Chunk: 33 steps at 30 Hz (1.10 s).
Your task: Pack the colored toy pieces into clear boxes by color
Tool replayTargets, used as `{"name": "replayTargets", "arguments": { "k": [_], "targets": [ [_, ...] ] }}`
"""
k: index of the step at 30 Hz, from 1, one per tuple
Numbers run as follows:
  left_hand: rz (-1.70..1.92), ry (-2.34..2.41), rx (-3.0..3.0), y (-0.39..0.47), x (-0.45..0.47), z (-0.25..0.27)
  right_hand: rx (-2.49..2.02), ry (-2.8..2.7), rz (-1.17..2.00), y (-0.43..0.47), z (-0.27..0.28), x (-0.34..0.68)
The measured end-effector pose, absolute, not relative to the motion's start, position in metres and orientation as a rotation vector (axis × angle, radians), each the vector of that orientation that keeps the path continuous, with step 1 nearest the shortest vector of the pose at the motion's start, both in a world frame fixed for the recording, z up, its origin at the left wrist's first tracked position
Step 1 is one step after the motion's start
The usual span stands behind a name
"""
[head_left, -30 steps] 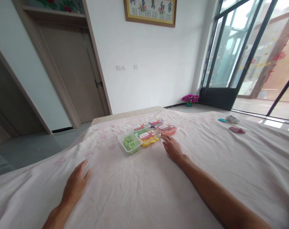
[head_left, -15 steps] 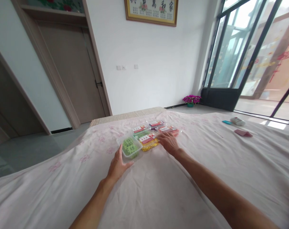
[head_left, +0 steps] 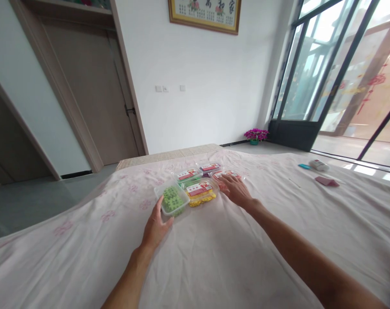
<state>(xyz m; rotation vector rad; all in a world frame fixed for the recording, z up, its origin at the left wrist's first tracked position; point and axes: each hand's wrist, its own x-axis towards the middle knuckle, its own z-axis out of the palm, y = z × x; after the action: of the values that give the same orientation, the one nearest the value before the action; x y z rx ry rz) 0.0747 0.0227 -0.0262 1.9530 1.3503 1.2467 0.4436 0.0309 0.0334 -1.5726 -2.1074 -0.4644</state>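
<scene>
A clear plastic box [head_left: 156,193] of light green pieces sits at the left front of a group of boxes. Around its near left corner, my left hand [head_left: 154,227] rests with thumb and fingers spread, touching the side. Beside it is a lidded box of yellow pieces [head_left: 201,198] with a red and white label. My right hand [head_left: 236,191] lies with fingers stretched over a lidded box of red pieces [head_left: 220,174], partly covering it. Behind stand a labelled box of green contents [head_left: 187,174] and another labelled box [head_left: 210,166] with dark, purplish contents.
A wrinkled pale sheet with pink flowers [head_left: 195,257] covers the surface. To the right lie a folded pink piece [head_left: 326,181], a white packet [head_left: 318,165], a blue item [head_left: 303,166] and a thin stick [head_left: 294,183]. Purple flowers [head_left: 256,134] stand on the floor beyond.
My right hand has moved right and slightly up from the yellow box's edge onto the red box, uncovering the yellow box. My left hand stays at the light green box. The view has shifted slightly.
</scene>
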Motion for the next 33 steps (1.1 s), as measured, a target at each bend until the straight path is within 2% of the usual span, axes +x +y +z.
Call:
{"name": "replayTargets", "arguments": {
  "k": [7, 17, 22, 28, 33],
  "targets": [
    [1.215, 1.342, 1.937, 0.023, 0.073, -0.026, -1.505, -2.236, -0.343, 0.041, 0.035, 0.459],
    [1.227, 1.353, 1.895, 0.021, 0.074, -0.025, -1.572, -2.143, -0.25, 0.031, 0.046, 0.456],
    [1.229, 1.34, 1.906, 0.021, 0.074, -0.024, -1.83, -2.105, -0.267, 0.066, 0.074, 0.444],
    [1.218, 1.335, 1.908, 0.019, 0.073, -0.023, -1.684, -2.547, -0.367, 0.118, 0.087, 0.419],
    [1.204, 1.357, 1.909, 0.019, 0.073, -0.022, -1.856, -2.556, -0.283, 0.135, 0.084, 0.419]
  ]
}}
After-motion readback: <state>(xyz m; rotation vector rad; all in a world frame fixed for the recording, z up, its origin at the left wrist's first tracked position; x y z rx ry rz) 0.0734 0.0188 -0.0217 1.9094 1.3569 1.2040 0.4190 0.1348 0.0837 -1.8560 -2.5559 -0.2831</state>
